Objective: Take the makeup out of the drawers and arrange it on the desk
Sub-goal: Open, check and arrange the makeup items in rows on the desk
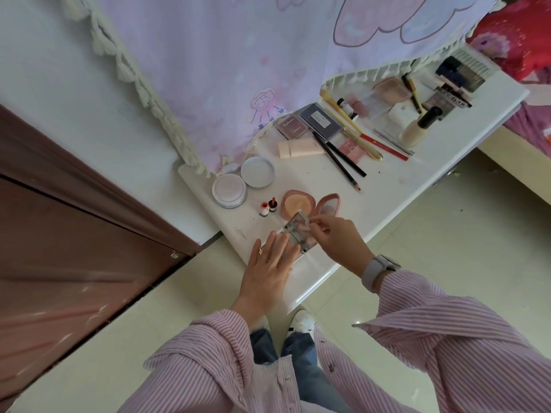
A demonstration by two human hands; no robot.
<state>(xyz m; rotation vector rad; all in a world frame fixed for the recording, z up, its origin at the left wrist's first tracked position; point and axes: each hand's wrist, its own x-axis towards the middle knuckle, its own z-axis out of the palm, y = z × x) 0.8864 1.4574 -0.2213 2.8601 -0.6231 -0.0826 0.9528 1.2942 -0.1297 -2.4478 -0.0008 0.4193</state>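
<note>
My left hand (269, 271) lies flat with straight fingers (278, 244) pressing on the base of a small mirrored rectangular makeup palette (293, 238) at the near left corner of the white desk (387, 180). My right hand (337, 236), a pale grey watch (377, 271) on its wrist, curls its fingers (320, 225) to pinch the palette's raised mirrored lid at its far edge, so the case stands open. Just beyond the palette lies an open pink heart-shaped powder compact (299, 204), its lid hinged out to the right. To its left stand two tiny red-topped bottles (267, 207), touching each other. Further left, by the desk's left edge, sit a round clear jar of pale powder (229, 190) and its round blue-grey lid (257, 172), just beside each other. Toward the middle of the desk lie a peach squeeze tube (299, 148), two dark pencils (340, 158), a mauve square palette (292, 125) and a grey rectangular palette (322, 120). Near the far right end stands a cream glass bottle with a black cap (419, 126), among more palettes and pencils. A lilac cloth with cream fringe (208, 70) hangs over the back edge of the desk.
</note>
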